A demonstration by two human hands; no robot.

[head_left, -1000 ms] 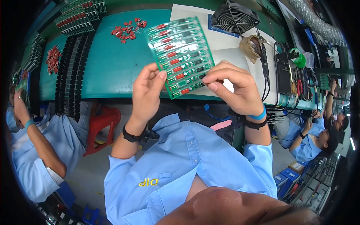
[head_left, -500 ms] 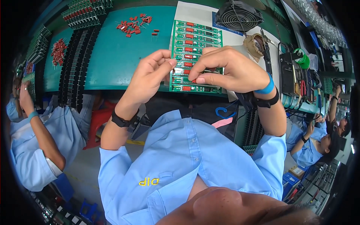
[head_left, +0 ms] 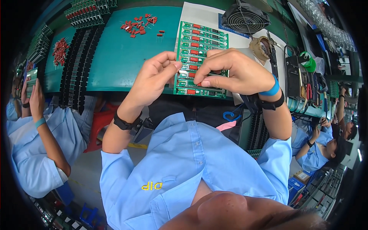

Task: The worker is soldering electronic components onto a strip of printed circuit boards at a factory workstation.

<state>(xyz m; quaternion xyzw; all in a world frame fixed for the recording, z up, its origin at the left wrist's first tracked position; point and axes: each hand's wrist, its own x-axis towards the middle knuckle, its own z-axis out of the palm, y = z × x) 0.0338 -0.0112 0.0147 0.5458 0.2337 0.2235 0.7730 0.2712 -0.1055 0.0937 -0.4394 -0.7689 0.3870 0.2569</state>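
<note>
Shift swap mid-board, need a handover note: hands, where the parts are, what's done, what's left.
Left hand: fingers pinched at the left edge of the green circuit board panel, which lies flat on the teal bench mat.
Right hand: pressing on the panel's lower rows; whether it holds a part is hidden.
Loose red components lie in a pile up-left of the panel.
Done: visible rows each carry a red component.
Left: rows under the hands can't be checked.

I see a green circuit board [head_left: 202, 57] dotted with red components (rows of them), on a teal table [head_left: 126, 61], beside pale-blue sleeves.
</note>
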